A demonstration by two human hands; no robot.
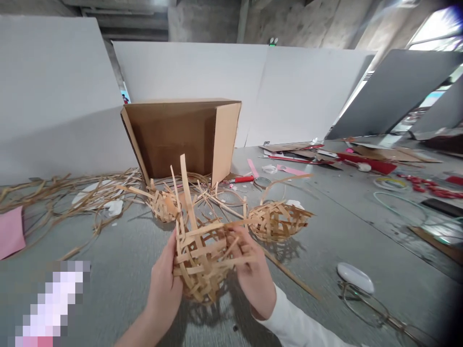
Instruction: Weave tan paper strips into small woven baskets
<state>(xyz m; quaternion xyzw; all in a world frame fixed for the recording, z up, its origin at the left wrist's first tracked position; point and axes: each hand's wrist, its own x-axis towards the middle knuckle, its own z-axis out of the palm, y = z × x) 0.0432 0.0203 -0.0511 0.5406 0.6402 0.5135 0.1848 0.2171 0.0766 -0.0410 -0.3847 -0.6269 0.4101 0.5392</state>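
Observation:
A partly woven basket of pale bamboo strips (202, 270) is held above the grey surface between my two hands. Along its left side my left hand (166, 277) grips the weave, fingers partly hidden behind it. At its right side the fingers of my right hand (249, 265) are bent around strip ends, slightly blurred. Long loose strips stick up from the basket's far left edge. Just beyond my right hand lies a second woven basket (278, 221). A smaller woven piece (162, 205) sits behind the held basket on the left.
An open cardboard box (227, 140) lies on its side against white panels (296, 91). Loose bamboo strips (104, 197) spread along the left. Red-handled pliers (244, 179) lie near the box. Eyeglasses (365, 303) and a white oval object (355, 277) rest at the lower right.

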